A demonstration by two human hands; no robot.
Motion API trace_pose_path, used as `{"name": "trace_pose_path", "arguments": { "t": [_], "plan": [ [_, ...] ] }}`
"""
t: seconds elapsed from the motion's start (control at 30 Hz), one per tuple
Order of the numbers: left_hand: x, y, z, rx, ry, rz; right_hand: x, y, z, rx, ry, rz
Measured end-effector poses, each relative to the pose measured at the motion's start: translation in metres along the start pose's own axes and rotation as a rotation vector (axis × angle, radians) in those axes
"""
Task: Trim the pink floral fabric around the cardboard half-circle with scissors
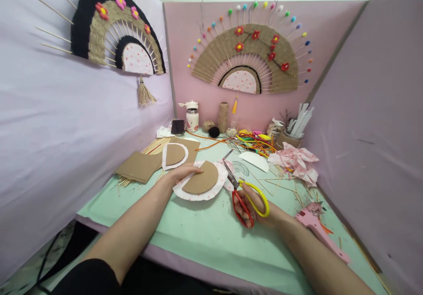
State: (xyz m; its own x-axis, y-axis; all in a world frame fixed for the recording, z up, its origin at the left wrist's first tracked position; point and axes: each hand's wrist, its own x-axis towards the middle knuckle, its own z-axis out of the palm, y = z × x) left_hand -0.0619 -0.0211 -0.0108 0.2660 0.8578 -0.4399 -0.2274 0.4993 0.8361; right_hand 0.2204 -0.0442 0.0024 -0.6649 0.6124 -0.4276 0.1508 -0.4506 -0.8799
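Observation:
In my left hand (185, 172) I grip a brown cardboard half-disc (203, 181) backed by a larger piece of white fabric with pink dots (198, 196). The thumb presses on the cardboard's left part. My right hand (247, 204) holds scissors (234, 181) with one red and one yellow handle. Their blades point up and left, at the fabric's right edge, where a pink-dotted flap hangs. Whether the blades touch the fabric I cannot tell. A second half-disc (175, 154) with a white fabric border lies on the table just beyond my left hand.
Cardboard sheets (137, 167) lie over thin sticks at left. A protractor (240, 168) and a white half-disc (254, 161) are behind the scissors. Crumpled pink fabric (294, 160) and a pink glue gun (320, 233) lie at right. Decorated fans (247, 52) hang on the partition walls.

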Motion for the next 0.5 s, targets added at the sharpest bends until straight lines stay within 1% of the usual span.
{"name": "trace_pose_path", "arguments": {
  "t": [0.1,0.27,0.37,0.5],
  "plan": [
    [0.0005,-0.0003,0.0013,0.040,0.014,-0.009,-0.0016,-0.0004,0.0006,-0.037,0.019,0.008],
    [0.0036,-0.0040,0.0029,0.097,-0.040,0.004,-0.0018,0.0031,-0.0008,-0.074,0.037,0.027],
    [0.0037,-0.0063,0.0049,0.121,-0.058,0.037,-0.0002,0.0052,-0.0019,-0.095,0.083,0.048],
    [0.0018,-0.0072,0.0082,0.147,-0.039,0.054,0.0025,0.0068,-0.0058,-0.126,0.136,0.089]
  ]
}}
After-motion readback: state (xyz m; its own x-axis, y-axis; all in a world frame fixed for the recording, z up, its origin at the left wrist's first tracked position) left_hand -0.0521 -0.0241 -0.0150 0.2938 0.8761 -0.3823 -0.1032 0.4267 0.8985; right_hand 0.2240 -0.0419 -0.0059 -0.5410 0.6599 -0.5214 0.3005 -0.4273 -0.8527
